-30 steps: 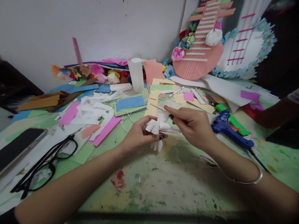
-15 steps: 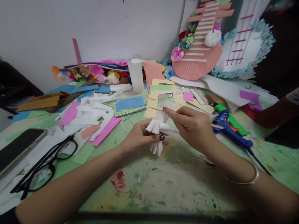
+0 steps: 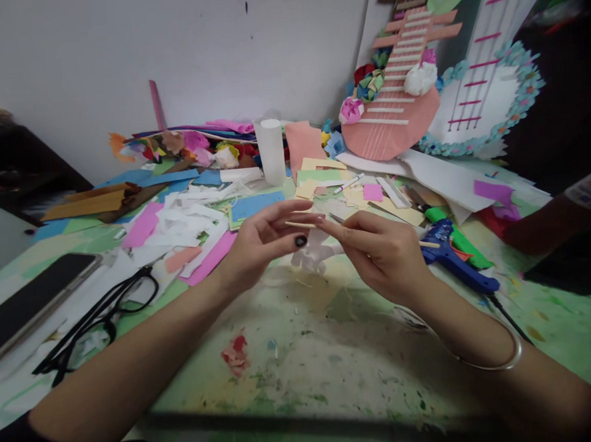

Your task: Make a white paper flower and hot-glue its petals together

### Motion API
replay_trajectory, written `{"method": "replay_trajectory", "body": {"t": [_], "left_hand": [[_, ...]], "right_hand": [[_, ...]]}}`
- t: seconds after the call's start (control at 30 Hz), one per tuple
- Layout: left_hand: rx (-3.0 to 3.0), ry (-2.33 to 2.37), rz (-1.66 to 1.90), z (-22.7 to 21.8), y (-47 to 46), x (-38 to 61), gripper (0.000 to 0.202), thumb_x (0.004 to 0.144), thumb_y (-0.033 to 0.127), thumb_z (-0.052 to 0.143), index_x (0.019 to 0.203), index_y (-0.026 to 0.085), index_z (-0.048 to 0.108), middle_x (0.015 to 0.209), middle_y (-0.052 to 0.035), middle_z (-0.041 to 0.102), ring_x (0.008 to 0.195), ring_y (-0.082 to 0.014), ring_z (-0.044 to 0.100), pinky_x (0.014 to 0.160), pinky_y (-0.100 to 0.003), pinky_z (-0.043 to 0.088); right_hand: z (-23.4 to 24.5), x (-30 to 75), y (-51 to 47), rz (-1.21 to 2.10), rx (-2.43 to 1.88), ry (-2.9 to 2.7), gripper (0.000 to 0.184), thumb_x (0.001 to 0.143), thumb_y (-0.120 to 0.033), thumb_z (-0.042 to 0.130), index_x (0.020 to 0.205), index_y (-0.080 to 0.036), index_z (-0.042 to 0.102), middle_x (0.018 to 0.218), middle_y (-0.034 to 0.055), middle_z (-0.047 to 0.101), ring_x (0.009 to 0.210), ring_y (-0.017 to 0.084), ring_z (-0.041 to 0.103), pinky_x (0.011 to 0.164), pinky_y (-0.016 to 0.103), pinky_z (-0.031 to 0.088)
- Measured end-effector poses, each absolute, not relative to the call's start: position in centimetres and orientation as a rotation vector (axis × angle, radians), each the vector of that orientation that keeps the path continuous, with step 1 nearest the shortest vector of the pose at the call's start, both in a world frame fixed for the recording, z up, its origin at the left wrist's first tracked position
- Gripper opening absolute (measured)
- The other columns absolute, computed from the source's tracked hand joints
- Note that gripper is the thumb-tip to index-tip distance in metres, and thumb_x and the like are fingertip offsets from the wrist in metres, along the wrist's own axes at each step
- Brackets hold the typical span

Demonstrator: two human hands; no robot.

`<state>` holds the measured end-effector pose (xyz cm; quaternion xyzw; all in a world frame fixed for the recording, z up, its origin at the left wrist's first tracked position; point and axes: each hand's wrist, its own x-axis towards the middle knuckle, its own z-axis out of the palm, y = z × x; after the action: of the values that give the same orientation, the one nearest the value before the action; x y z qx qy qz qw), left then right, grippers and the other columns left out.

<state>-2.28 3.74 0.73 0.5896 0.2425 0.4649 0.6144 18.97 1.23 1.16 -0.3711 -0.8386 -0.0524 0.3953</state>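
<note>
My right hand (image 3: 385,252) pinches a thin wooden stick (image 3: 300,225) that runs across both hands, its far end poking out near the glue gun. My left hand (image 3: 259,240) closes thumb and forefinger around the stick's left end; the thumbnail is black. A white folded paper piece (image 3: 313,254) shows blurred just below and between the hands, and neither hand holds it. I cannot tell whether it rests on the table or hangs from the stick. A silver bangle (image 3: 504,358) circles my right wrist.
A blue glue gun (image 3: 452,258) lies right of my right hand with its cord trailing. Black glasses (image 3: 105,312) and a phone (image 3: 30,300) lie at the left. Coloured paper scraps, a white tube (image 3: 272,150) and a pink paper guitar (image 3: 394,118) crowd the back. Another person's arm (image 3: 550,222) rests at the right.
My left hand has let go of the white paper piece and risen to the stick's end. The paper piece now sits lower, between the hands. The right hand kept the stick.
</note>
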Motion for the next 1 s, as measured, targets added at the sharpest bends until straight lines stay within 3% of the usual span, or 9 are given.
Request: {"method": "replay_trajectory", "body": {"t": [0.1, 0.17, 0.33, 0.5, 0.73, 0.9, 1.0], "left_hand": [[1.487, 0.662, 1.096, 2.1, 3.1, -1.5, 0.045, 0.068, 0.022, 0.077, 0.111, 0.018, 0.064, 0.107, -0.0087, 0.071, 0.095, -0.0228, 0.069, 0.078, -0.03, 0.057], [1.542, 0.743, 1.116, 3.3, 2.8, -0.9, 0.037, 0.067, 0.022, 0.078, 0.102, 0.016, 0.068, 0.099, -0.0071, 0.073, 0.088, -0.0219, 0.071, 0.071, -0.027, 0.058], [1.638, 0.86, 1.22, 5.8, 2.7, -0.1, 0.024, 0.065, 0.016, 0.076, 0.089, 0.014, 0.071, 0.083, -0.0047, 0.075, 0.084, -0.0214, 0.072, 0.074, -0.028, 0.059], [1.579, 0.87, 1.13, 5.6, 2.7, 0.1, 0.037, 0.063, 0.016, 0.077, 0.099, 0.013, 0.07, 0.086, -0.0078, 0.076, 0.088, -0.0239, 0.072, 0.074, -0.03, 0.059], [1.53, 0.889, 1.119, 4.5, 2.1, -0.1, 0.044, 0.064, 0.016, 0.076, 0.107, 0.012, 0.066, 0.084, -0.0099, 0.076, 0.083, -0.0236, 0.072, 0.069, -0.029, 0.058], [1.473, 0.893, 1.096, 4.1, 2.1, -0.2, 0.049, 0.06, 0.012, 0.076, 0.107, 0.011, 0.065, 0.079, -0.0091, 0.075, 0.078, -0.024, 0.072, 0.066, -0.031, 0.058], [1.459, 0.884, 1.085, 3.9, 1.9, -0.4, 0.049, 0.06, 0.011, 0.074, 0.108, 0.011, 0.065, 0.081, -0.0093, 0.075, 0.081, -0.0242, 0.072, 0.068, -0.03, 0.057]], "right_hand": [[1.8, 19.0, 0.9, -0.118, -0.887, -2.145, 0.039, 0.088, -0.011, 0.046, 0.119, -0.023, 0.066, 0.08, 0.0036, 0.065, 0.065, 0.011, 0.056, 0.058, 0.024, 0.043], [2.7, 19.0, 0.8, -0.11, -0.846, -2.15, 0.039, 0.088, -0.01, 0.045, 0.116, -0.025, 0.068, 0.082, 0.0038, 0.066, 0.067, 0.011, 0.057, 0.058, 0.024, 0.043], [5.7, 19.2, 0.9, -0.03, -0.8, -2.196, 0.038, 0.087, -0.009, 0.046, 0.113, -0.025, 0.07, 0.082, 0.0029, 0.067, 0.067, 0.01, 0.057, 0.06, 0.024, 0.041], [6.1, 19.2, 1.2, -0.004, -0.832, -2.19, 0.037, 0.087, -0.009, 0.046, 0.111, -0.022, 0.071, 0.076, 0.0021, 0.068, 0.061, 0.009, 0.056, 0.056, 0.023, 0.039], [4.7, 19.6, 0.8, 0.052, -0.84, -2.044, 0.035, 0.084, -0.009, 0.048, 0.107, -0.021, 0.072, 0.09, 0.0046, 0.075, 0.076, 0.014, 0.068, 0.065, 0.025, 0.049], [4.5, 20.0, 0.1, 0.158, -0.905, -2.03, 0.034, 0.08, -0.011, 0.053, 0.108, -0.017, 0.071, 0.081, 0.0054, 0.075, 0.057, 0.012, 0.063, 0.055, 0.023, 0.047], [4.1, 19.9, 0.1, 0.128, -0.874, -2.116, 0.04, 0.08, -0.007, 0.049, 0.113, -0.018, 0.069, 0.082, 0.0047, 0.075, 0.059, 0.01, 0.063, 0.057, 0.022, 0.045]]}}
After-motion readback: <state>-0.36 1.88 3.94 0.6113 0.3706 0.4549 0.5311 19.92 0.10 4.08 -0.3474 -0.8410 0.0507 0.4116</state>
